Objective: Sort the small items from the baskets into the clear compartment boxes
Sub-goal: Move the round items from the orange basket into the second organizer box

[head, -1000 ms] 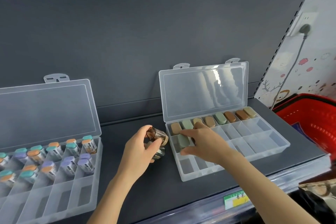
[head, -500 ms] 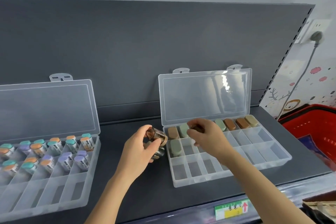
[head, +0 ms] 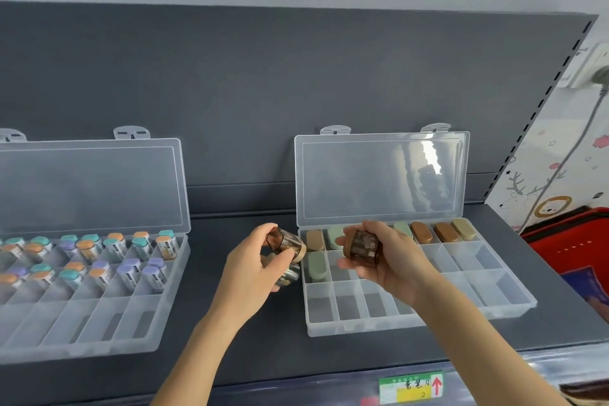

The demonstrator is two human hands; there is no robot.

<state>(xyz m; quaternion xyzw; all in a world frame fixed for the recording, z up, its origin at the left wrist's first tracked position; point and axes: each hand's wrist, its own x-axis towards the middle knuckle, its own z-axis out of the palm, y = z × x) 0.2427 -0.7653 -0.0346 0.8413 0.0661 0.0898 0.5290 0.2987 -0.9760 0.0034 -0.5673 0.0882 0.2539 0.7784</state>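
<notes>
Across the dark grey shelf (head: 230, 356) sit two clear compartment boxes, both with their lids standing open against the back panel. The left box (head: 82, 341) carries small bottles (head: 128, 273) with teal, orange and purple caps in its two far rows. The right box (head: 494, 310) holds a far row of oval cases (head: 445, 232) in tan, green and brown, plus one green case (head: 318, 267) in the leftmost cell of the middle row. At the right edge of the view a red basket (head: 573, 241) pokes in, well apart from both hands.

The left hand (head: 253, 270) hovers just left of the right box. Its grip is curled round a smoky brown tub (head: 285, 241) with a tan cap, which points toward the box. A second tub (head: 290, 273) is tucked beneath it in the same palm (its shape is hard to make out). The right hand (head: 392, 260) is above the far and middle rows of the right box, its grip clamped on a tinted tub (head: 362, 247) of the same brown. That tub lies cradled in the curled fingers at the hand's left side, lifted clear of the compartments. A green and yellow price label (head: 410, 387) sits on the shelf's near lip.
</notes>
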